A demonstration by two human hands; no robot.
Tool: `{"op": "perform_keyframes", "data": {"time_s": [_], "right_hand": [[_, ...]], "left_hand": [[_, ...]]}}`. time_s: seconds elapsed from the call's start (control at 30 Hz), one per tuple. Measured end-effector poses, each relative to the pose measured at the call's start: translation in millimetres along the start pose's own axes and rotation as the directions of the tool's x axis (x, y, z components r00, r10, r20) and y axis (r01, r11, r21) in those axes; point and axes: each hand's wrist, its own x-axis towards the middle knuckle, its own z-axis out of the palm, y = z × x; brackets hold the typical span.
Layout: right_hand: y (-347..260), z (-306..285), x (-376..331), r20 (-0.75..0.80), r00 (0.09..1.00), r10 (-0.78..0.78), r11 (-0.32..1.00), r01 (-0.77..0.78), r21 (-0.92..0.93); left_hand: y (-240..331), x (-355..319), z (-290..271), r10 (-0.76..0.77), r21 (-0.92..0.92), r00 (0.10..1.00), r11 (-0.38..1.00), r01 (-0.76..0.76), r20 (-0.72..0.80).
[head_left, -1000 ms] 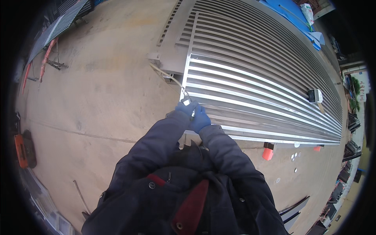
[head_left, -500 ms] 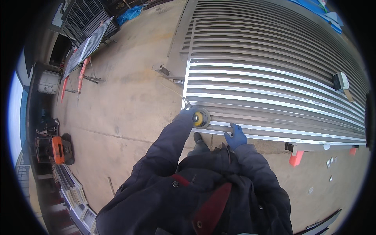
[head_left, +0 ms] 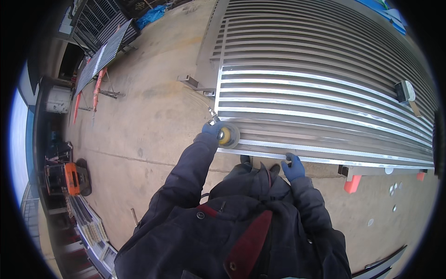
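My left hand [head_left: 211, 129], in a blue glove, is closed round an air-powered disc sander [head_left: 225, 136] with a yellow top and a round grey pad. A thin hose [head_left: 207, 106] joins it at a metal fitting. The sander rests at the left end of a large slatted metal panel [head_left: 297, 149], over the slats near its front edge. Several slats shine bright, while others look dull grey. Beside the front rail is my right hand [head_left: 293, 168], also gloved in blue, with fingers apart and slightly bent and nothing visible in them. Whether its fingertips touch the rail I cannot tell.
A block with a wooden handle [head_left: 406, 93] lies on the panel at right. Orange supports [head_left: 353, 183] show beneath the front edge. A metal beam end [head_left: 187, 81] juts out left. Far left are another slatted panel on an orange stand [head_left: 100, 69] and an orange forklift [head_left: 70, 179].
My left hand and the sander have shifted left toward the panel's end. My right hand has moved right along the front rail. A second shoe now shows below the panel.
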Motion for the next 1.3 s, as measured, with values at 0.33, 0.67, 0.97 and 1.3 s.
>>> {"op": "perform_keyframes", "data": {"time_s": [0.33, 0.67, 0.97, 1.3], "right_hand": [[-51, -2, -9, -0.050, 0.999, 0.017, 0.988, -0.024, -0.151], [-142, 54, 47, 0.070, 0.945, -0.318, 0.920, 0.326, -0.216], [-96, 34, 22, 0.142, 0.990, 0.011, 0.995, 0.003, -0.097], [-23, -8, -8, 0.048, 0.992, 0.120, 0.993, -0.118, -0.031]], "left_hand": [[-7, 16, 56, -0.224, 0.010, 0.971, 0.974, 0.226, -0.085], [6, 29, 51, -0.135, 0.434, 0.965, 0.901, 0.025, 0.226], [47, -43, 95, -0.109, 0.568, 0.968, 0.793, 0.222, -0.227], [58, -50, 101, -0.029, 0.664, 0.994, 0.742, 0.094, -0.108]]}}
